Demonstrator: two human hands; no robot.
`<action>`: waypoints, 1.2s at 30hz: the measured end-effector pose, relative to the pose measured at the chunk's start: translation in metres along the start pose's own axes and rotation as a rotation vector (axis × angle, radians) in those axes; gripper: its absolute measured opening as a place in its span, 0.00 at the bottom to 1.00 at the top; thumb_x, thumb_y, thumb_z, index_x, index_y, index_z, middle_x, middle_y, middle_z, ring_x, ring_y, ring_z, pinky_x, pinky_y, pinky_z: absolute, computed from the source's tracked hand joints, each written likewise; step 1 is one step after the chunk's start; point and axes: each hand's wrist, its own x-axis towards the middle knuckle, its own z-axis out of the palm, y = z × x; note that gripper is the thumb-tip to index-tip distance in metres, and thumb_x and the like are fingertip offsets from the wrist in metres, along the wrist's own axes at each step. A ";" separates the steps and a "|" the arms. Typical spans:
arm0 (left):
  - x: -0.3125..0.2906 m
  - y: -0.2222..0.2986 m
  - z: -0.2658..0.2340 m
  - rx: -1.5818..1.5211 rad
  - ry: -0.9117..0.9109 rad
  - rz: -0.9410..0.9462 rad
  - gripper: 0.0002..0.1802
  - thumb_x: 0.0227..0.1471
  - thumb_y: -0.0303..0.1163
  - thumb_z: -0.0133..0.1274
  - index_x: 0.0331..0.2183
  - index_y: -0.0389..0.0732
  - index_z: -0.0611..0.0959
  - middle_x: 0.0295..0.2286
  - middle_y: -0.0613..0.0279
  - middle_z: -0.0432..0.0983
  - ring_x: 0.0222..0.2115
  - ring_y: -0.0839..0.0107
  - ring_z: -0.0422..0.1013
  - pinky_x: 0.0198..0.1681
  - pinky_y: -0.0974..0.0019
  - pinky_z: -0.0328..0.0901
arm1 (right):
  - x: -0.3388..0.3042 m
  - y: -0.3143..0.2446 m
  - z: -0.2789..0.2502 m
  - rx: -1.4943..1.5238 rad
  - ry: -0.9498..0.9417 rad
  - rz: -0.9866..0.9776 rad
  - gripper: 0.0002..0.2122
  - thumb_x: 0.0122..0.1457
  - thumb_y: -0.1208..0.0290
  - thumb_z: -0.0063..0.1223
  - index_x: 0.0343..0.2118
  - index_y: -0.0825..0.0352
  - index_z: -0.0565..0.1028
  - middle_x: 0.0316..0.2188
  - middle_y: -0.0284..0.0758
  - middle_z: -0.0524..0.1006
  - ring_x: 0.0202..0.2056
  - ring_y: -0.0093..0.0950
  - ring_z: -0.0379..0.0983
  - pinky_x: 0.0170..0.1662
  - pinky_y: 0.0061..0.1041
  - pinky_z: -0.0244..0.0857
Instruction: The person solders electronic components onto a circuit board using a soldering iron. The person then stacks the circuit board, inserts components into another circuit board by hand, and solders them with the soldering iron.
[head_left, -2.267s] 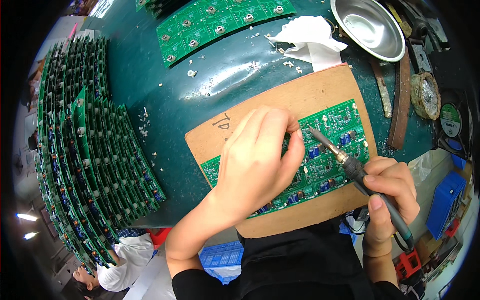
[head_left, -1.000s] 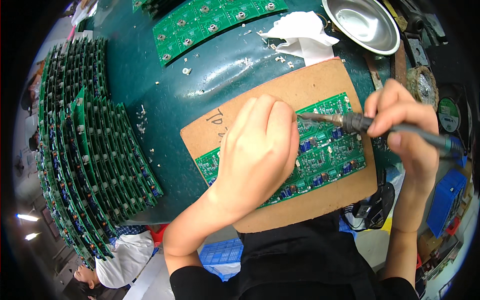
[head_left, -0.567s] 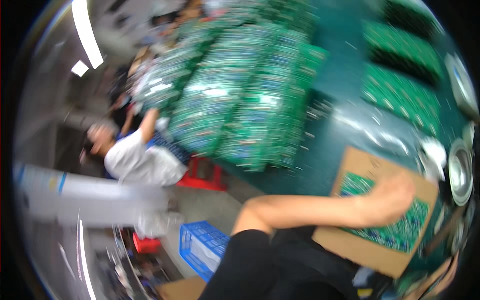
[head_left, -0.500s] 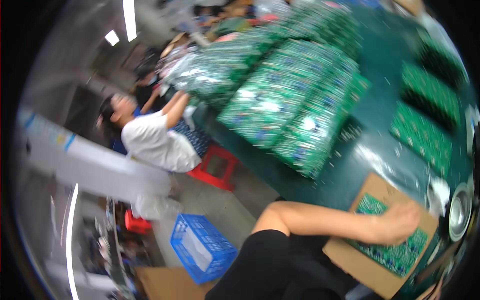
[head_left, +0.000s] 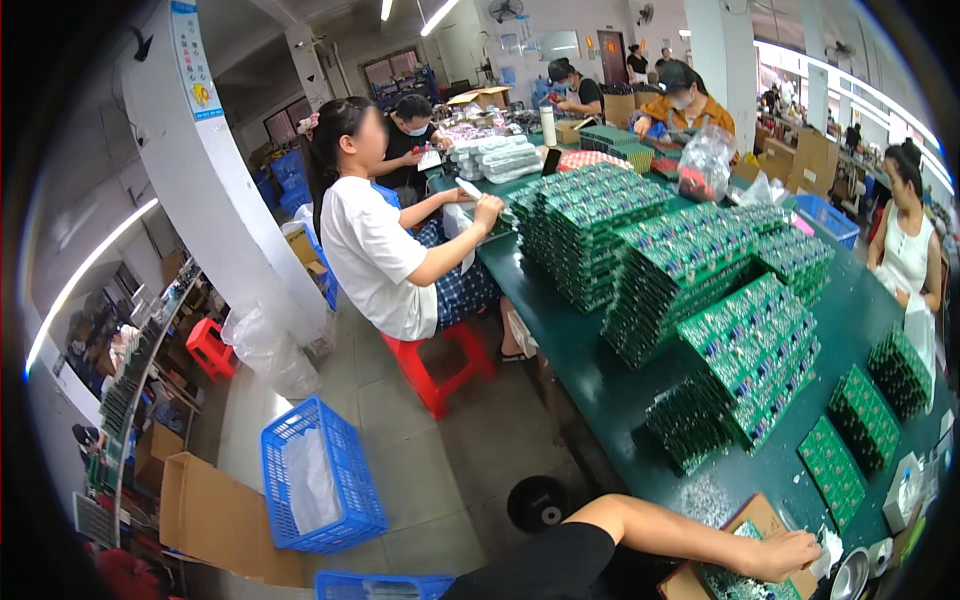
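Observation:
My left hand [head_left: 785,553] reaches in from the lower edge, the bare forearm coming out of a black sleeve. Its fingers are curled closed over a green circuit board [head_left: 738,585]; what they hold, if anything, is hidden. Under that board lies a piece of brown cardboard [head_left: 763,513]. A crumpled white tissue [head_left: 829,553] is just beyond the fingertips. Close by on the right stands a round metal bowl [head_left: 851,576]. My right hand is out of the picture.
Tall stacks of green circuit boards [head_left: 750,345] stand along the green table [head_left: 560,320], with smaller stacks [head_left: 865,415] at right. A co-worker in a white shirt [head_left: 375,255] sits on a red stool [head_left: 435,370]. A blue crate [head_left: 320,475] is on the floor; others work farther back.
The view has swung up and levelled, bringing in more of the room and its people. My left hand stays over the board, now lower in the picture.

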 end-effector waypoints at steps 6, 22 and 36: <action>0.004 0.035 -0.056 -0.368 0.125 -0.086 0.06 0.55 0.28 0.49 0.31 0.36 0.71 0.29 0.52 0.64 0.36 0.54 0.68 0.37 0.54 0.61 | 0.011 -0.050 0.028 0.245 -0.042 0.190 0.17 0.62 0.64 0.53 0.52 0.66 0.73 0.51 0.48 0.69 0.50 0.38 0.69 0.54 0.33 0.65; 0.091 0.113 -0.110 -0.858 0.236 -0.206 0.12 0.61 0.30 0.49 0.42 0.32 0.75 0.18 0.76 0.55 0.15 0.86 0.47 0.16 0.76 0.41 | -0.036 -0.017 -0.079 0.162 0.002 0.329 0.10 0.53 0.76 0.54 0.37 0.76 0.75 0.31 0.40 0.74 0.34 0.26 0.70 0.41 0.23 0.63; 0.019 0.038 -0.047 0.074 -0.273 0.004 0.09 0.44 0.20 0.57 0.30 0.37 0.74 0.27 0.57 0.72 0.28 0.58 0.71 0.32 0.58 0.66 | -0.033 -0.008 -0.040 0.276 -0.310 0.326 0.07 0.49 0.82 0.57 0.32 0.72 0.75 0.26 0.40 0.75 0.29 0.32 0.74 0.34 0.26 0.69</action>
